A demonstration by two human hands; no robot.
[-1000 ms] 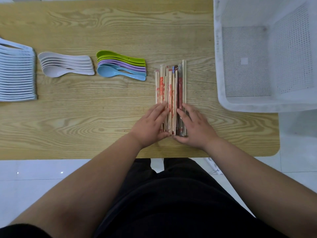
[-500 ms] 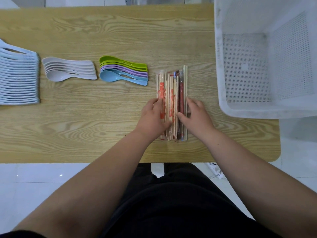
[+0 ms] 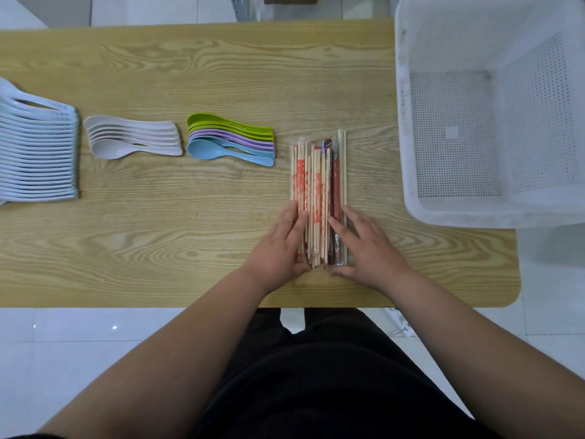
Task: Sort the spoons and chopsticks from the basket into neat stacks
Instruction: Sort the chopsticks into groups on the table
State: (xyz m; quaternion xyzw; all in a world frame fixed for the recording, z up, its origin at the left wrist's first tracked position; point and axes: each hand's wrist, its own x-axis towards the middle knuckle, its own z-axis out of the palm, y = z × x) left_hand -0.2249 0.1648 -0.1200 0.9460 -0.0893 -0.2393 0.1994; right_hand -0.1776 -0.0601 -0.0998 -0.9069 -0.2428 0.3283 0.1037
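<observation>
A pile of wrapped chopsticks (image 3: pixel 318 175) lies lengthwise on the wooden table (image 3: pixel 158 242), pointing away from me. My left hand (image 3: pixel 280 245) presses flat against the pile's left side with straight fingers. My right hand (image 3: pixel 367 245) rests on the pile's right side, fingers straight, thumb at the near ends. Left of the pile lie a stack of green, purple and blue spoons (image 3: pixel 229 141), a stack of white spoons (image 3: pixel 133 141) and a long row of pale blue spoons (image 3: pixel 38 153). The white perforated basket (image 3: pixel 408 128) stands at the right with nothing visible inside.
The basket overhangs the table's right edge. Beyond the table's far edge is white tiled floor. The table's near edge runs just behind my wrists, with my dark trousers below.
Both hands slid along the sides of the chopstick pile, first away from me, then back to its near end. The view tilted, so more of the table's far edge shows.
</observation>
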